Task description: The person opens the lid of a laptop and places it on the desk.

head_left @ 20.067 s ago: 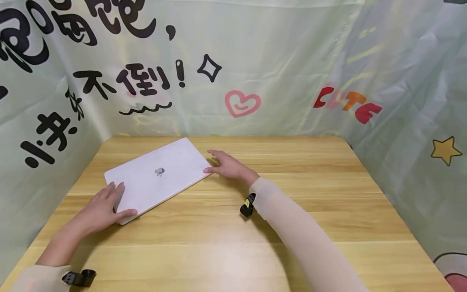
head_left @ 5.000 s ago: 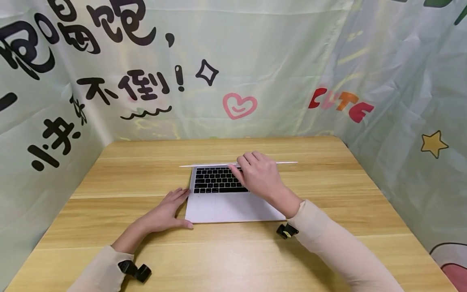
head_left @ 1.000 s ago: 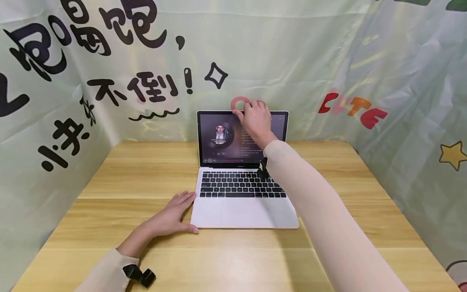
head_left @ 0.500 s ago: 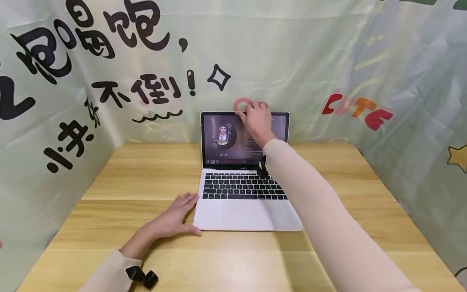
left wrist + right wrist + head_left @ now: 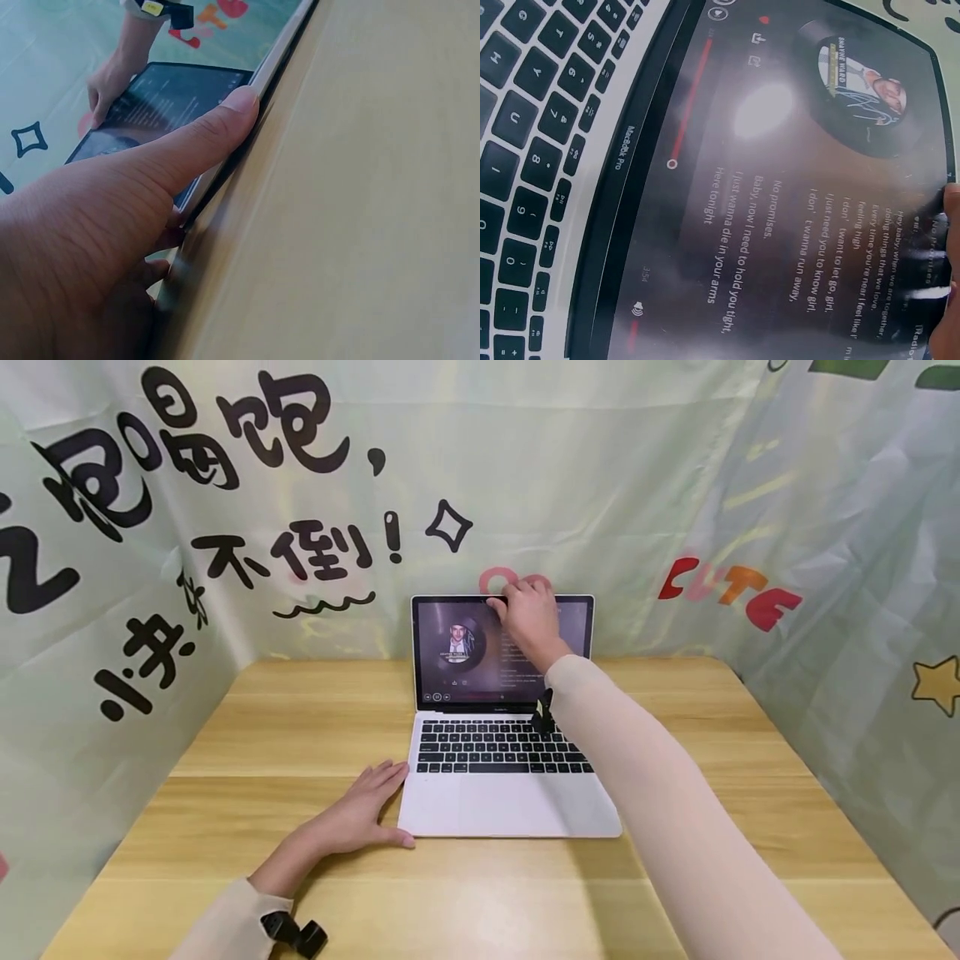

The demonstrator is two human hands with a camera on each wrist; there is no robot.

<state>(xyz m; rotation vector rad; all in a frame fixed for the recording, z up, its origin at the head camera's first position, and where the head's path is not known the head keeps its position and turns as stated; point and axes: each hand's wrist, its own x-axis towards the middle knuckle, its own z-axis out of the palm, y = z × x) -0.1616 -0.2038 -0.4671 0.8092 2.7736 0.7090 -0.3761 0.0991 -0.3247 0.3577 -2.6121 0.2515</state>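
Observation:
A silver MacBook Pro laptop [image 5: 480, 810] stands on the table with its lid raised and its screen [image 5: 465, 672] lit, showing a music player with lyrics. My right hand [image 5: 531, 617] pinches the top edge of the lid, thumb on the screen side and fingers behind it. In the right wrist view only a bit of the right hand [image 5: 950, 240] shows at the edge. My left hand [image 5: 348, 818] rests at the laptop's front left corner, fingers along its side. Its thumb [image 5: 217, 131] lies at the front edge in the left wrist view.
The wooden table [image 5: 285, 727] reaches back to a printed cloth backdrop [image 5: 585, 468], which also hangs at both sides. Black wrist cameras are worn at the left sleeve [image 5: 225, 927] and the right sleeve [image 5: 637, 760]. The right forearm crosses above the keyboard [image 5: 480, 747].
Twenty seconds ago the laptop lay folded and angled at the left; now it faces forward. Since five seconds ago the right hand has tilted the lid upright. Over the last second little differs.

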